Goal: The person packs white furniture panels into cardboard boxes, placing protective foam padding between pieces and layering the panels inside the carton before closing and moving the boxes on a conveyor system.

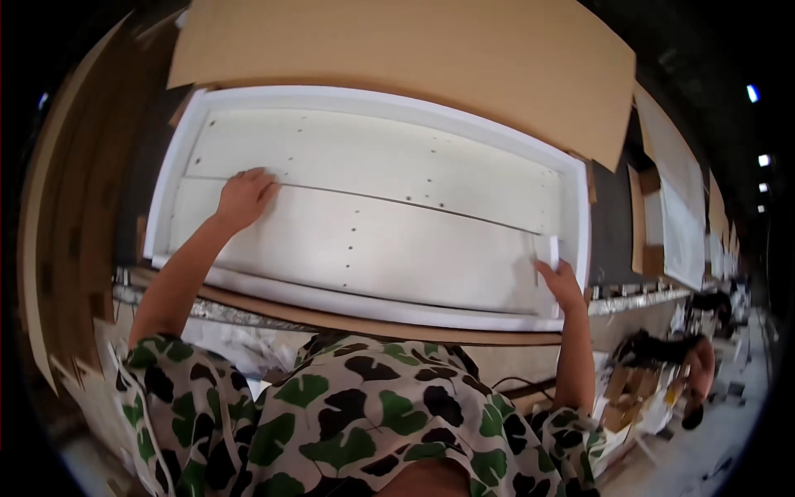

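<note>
Two long white panels (431, 257) with small drilled holes lie side by side inside a box lined with white foam (373, 98). A narrow seam runs between them. My left hand (247, 200) rests on the panels at the left part of this seam, fingers laid on the surface and holding nothing. At the right end, my right hand (565, 287) grips a small white foam strip (553, 253) between thumb and fingers. The strip stands between the panel's end and the foam wall. Part of it is hidden by the hand.
A large cardboard flap (406, 45) stretches beyond the box's far side. Another open carton (650, 215) stands to the right on the dark conveyor (611, 224). Stacked cardboard (70, 207) lines the left. Another person (702, 364) bends over at the far right.
</note>
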`<state>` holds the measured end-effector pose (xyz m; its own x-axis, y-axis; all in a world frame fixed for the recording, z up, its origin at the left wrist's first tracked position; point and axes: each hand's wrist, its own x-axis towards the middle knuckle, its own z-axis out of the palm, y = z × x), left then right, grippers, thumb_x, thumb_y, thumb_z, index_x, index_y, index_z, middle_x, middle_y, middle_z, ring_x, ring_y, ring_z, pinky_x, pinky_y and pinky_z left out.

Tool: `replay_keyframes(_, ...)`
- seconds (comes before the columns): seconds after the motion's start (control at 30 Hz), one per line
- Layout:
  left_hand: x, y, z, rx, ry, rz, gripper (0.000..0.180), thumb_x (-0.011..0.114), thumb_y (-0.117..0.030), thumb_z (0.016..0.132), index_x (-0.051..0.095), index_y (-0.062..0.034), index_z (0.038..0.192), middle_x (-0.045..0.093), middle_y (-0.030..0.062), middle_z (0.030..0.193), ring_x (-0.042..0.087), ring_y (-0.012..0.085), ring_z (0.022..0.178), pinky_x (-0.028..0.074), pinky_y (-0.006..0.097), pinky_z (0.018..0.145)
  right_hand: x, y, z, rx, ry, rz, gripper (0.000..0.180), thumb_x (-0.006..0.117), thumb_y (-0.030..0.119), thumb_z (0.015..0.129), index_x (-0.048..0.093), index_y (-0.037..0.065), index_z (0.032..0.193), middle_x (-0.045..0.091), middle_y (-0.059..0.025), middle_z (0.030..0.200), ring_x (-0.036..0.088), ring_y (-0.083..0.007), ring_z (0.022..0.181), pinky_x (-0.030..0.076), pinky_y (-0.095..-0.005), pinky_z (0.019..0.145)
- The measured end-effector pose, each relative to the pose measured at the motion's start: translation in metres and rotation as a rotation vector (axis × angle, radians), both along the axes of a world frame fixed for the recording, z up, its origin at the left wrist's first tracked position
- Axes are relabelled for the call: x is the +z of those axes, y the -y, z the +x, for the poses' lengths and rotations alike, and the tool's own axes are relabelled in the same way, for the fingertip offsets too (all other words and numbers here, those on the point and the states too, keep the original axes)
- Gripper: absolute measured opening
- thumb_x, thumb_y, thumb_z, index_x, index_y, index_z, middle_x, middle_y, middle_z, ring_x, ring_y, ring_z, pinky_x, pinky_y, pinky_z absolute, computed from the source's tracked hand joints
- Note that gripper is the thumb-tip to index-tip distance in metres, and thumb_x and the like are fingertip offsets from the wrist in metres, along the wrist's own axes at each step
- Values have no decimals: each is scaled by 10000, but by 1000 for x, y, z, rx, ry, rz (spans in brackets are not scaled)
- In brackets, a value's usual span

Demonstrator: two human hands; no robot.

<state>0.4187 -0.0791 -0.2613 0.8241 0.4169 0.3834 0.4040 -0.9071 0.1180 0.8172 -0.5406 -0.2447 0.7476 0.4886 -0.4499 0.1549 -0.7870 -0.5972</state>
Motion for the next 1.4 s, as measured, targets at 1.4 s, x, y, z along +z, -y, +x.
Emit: replay_keyframes(1.4,11,16,22,-101,-10,-239,505,715,-448,680,573,-22,910,532,96,832,511,275,823,378,393,834,7,-383,-136,1272,434,23,514,738,307,569,531,45,959,568,-110,953,556,-269,942,482,-369,761)
